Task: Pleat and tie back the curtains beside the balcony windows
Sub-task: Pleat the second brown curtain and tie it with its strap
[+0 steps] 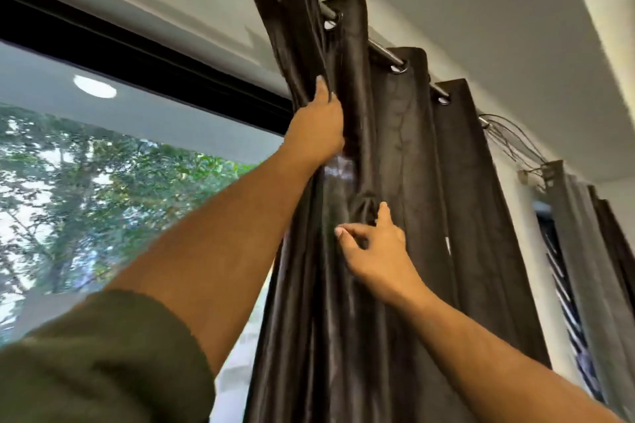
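A dark brown glossy curtain (412, 154) hangs by metal eyelets from a steel rod (381, 50) that slopes down to the right above the balcony window (103, 165). My left hand (318, 129) is raised high and grips the leftmost folds of the curtain, fingers wrapped round the fabric edge. Lower down, my right hand (376, 251) pinches a fold in the middle of the curtain between thumb and fingers. The fabric below both hands falls in several loose vertical pleats.
The black window frame (144, 55) runs along the top of the glass, with trees outside. Loose wires (515, 141) hang off the rod's right end. A second grey curtain (591, 251) hangs at the far right. The ceiling is close overhead.
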